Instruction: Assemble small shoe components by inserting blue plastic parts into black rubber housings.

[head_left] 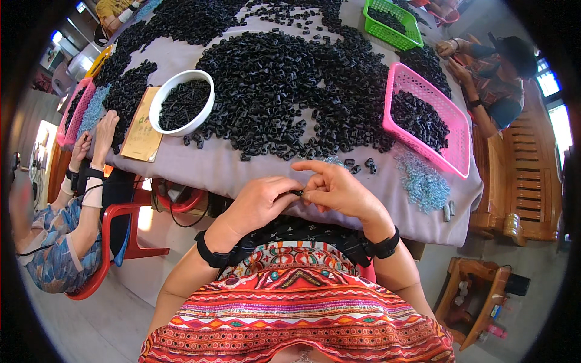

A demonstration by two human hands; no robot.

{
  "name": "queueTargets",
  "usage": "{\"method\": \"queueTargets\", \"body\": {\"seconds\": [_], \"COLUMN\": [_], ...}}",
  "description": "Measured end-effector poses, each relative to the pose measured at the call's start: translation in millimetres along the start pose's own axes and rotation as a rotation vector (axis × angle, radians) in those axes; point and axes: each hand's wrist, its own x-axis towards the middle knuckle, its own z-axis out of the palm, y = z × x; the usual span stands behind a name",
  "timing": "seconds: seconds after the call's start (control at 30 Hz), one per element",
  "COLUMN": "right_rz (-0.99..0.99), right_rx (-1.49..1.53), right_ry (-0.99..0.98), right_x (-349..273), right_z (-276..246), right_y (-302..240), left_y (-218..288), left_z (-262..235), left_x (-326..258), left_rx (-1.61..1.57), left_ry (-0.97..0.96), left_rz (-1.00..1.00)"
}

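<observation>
A worktop draped in grey cloth fills the upper view, in a room with a pale floor and a wooden bench to the right. A broad heap of small black plastic pieces covers most of the cloth. Near the left edge a white bowl holds more black pieces, resting partly on a tan booklet. Toward the right edge a pink basket is partly filled with them, and a green basket sits at the far right corner. A scatter of pale blue clear pieces lies by the near right corner.

Just off the near edge, the left hand and right hand meet, each pinching narrow on one small black piece; its shape is too small to make out. A bare strip of cloth runs along the near edge.

Two other people sit at the left and far right sides.
</observation>
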Motion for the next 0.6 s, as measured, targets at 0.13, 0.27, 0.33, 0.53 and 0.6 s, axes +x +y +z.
{"method": "queueTargets", "body": {"seconds": [0.13, 0.27, 0.33, 0.53, 0.6], "right_rz": [0.033, 0.023, 0.031, 0.054, 0.049], "right_rx": [0.005, -0.004, -0.02, 0.153, 0.19], "right_ry": [-0.03, -0.027, -0.01, -0.037, -0.029], "right_x": [-0.9, -1.0, -1.6, -1.0, -0.4], "right_z": [0.2, 0.7, 1.6, -0.6, 0.2], "right_y": [-2.1, -0.2, -1.3, 9.4, 4.8], "left_y": [-1.5, -0.3, -0.7, 0.8, -1.2], "left_z": [2.9, 3.0, 3.2, -1.3, -3.8], "left_x": [-1.1, -1.9, -3.3, -9.4, -10.2], "left_rx": [0.004, 0.048, 0.057, -0.477, -0.725], "left_ry": [0.029, 0.008, -0.005, -0.076, -0.131], "left_rz": [0.015, 0.068, 0.071, -0.237, -0.312]}}
